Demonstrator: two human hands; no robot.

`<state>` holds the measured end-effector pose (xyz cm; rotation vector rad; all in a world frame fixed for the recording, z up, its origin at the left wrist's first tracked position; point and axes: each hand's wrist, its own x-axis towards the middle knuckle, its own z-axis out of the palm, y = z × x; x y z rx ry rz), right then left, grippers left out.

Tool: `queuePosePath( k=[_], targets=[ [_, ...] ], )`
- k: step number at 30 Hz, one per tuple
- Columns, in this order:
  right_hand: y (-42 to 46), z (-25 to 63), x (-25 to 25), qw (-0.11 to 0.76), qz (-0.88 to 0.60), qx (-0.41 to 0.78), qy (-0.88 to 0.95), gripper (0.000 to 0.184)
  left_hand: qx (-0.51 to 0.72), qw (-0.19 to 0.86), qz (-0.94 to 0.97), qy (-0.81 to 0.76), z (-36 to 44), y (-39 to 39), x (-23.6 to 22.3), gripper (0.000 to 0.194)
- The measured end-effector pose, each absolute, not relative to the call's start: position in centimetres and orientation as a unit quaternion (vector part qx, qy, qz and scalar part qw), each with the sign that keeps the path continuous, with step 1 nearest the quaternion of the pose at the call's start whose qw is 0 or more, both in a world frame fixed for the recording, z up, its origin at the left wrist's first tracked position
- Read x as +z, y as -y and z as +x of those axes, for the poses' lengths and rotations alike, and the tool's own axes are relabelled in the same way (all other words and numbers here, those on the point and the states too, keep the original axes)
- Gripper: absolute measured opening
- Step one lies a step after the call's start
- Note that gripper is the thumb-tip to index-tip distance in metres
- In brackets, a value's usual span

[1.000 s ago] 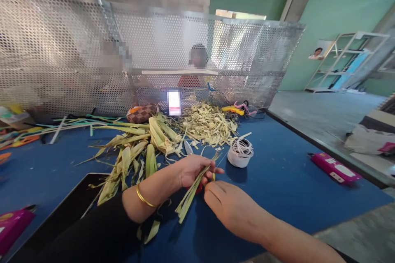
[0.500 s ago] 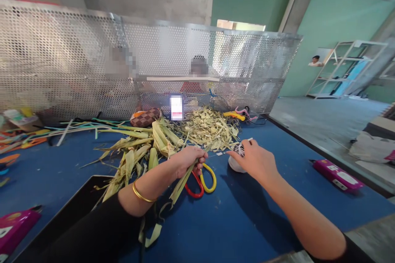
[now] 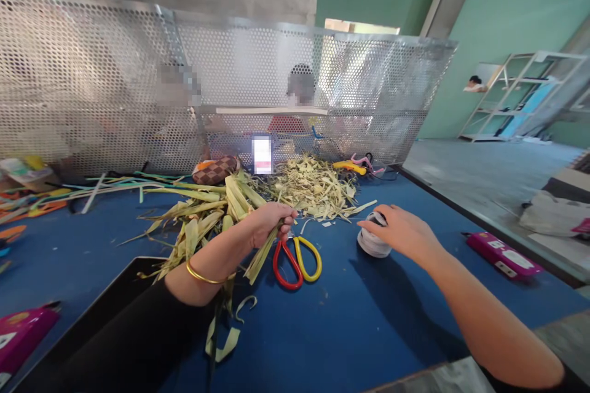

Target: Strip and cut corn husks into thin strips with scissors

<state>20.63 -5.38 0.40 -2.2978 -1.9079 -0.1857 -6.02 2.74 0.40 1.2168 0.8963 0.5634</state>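
My left hand (image 3: 270,221) is closed around a thin bundle of dried corn husk strips (image 3: 259,263), whose loose ends hang below the fist. Just under that hand, scissors (image 3: 318,264) with one red and one yellow handle lie on the table, their blades mostly hidden. To the right, my right hand (image 3: 410,230) curls its thumb and fingers about the top of a white roll of string or tape (image 3: 374,245). The roll is upright at the table surface. Left of my left hand lie more corn husks (image 3: 198,233), long and uncut.
Behind my hands is a heap of shredded husk (image 3: 316,187). A checkered pouch (image 3: 214,171), a yellow-handled tool (image 3: 349,167) and a lit screen (image 3: 262,153) sit near the perforated metal partition (image 3: 258,67). Purple packs lie right (image 3: 502,255) and lower left. People are beyond the partition.
My right hand has shifted right with the white roll. My left hand has moved slightly left and up, still holding the husks, and more of the scissors shows.
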Motion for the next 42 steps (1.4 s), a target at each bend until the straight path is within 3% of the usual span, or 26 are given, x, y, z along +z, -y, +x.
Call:
queuePosePath(
  k=[4, 8, 11, 13, 16, 18, 22, 26, 30, 35, 42],
  targets=[
    [5.6, 22.2, 0.9, 0.055, -0.706, -0.056, 0.704, 0.029, 0.248, 0.680, 0.563, -0.398, -6.5, -3.1, 0.5, 0.014],
    [5.8, 23.5, 1.4, 0.028, -0.679, -0.083, 0.729, 0.043, 0.247, 0.681, 0.564, -0.396, -6.6, -3.6, 0.0, 0.013],
    [6.6, 20.4, 0.8, 0.155, -0.663, -0.140, 0.719, 0.049, 0.245, 0.678, 0.570, -0.393, -6.5, -3.8, -0.3, 0.012],
    [7.2, 16.5, -0.3, 0.223, -0.627, -0.079, 0.742, 0.035, 0.247, 0.677, 0.572, -0.393, -6.5, -3.7, -0.2, 0.012],
    [7.3, 10.5, -2.1, 0.168, -0.582, 0.034, 0.795, 0.037, 0.247, 0.678, 0.576, -0.385, -6.4, -3.5, 0.0, 0.012],
    [6.9, 7.7, -2.8, 0.138, -0.584, 0.018, 0.800, 0.046, 0.248, 0.681, 0.574, -0.382, -6.4, -3.2, 0.2, 0.012],
    [6.6, 6.4, -2.8, 0.058, -0.602, 0.001, 0.796, 0.030, 0.264, 0.682, 0.566, -0.381, -6.2, -2.8, 0.6, 0.012],
    [8.9, 9.6, -2.4, 0.020, -0.646, 0.079, 0.759, 0.052, 0.273, 0.683, 0.558, -0.383, -6.2, -2.6, 0.9, 0.013],
    [12.2, 14.6, -2.5, 0.116, -0.665, 0.240, 0.698, 0.073, 0.274, 0.679, 0.557, -0.392, -6.2, -2.3, 1.3, 0.013],
    [15.1, 17.8, -2.2, 0.226, -0.672, 0.468, 0.527, 0.043, 0.269, 0.668, 0.568, -0.398, -6.1, -2.2, 1.5, 0.016],
    [15.5, 17.0, -2.2, 0.359, -0.617, 0.510, 0.480, 0.040, 0.255, 0.665, 0.578, -0.399, -5.9, -2.2, 1.4, 0.016]
  ],
)
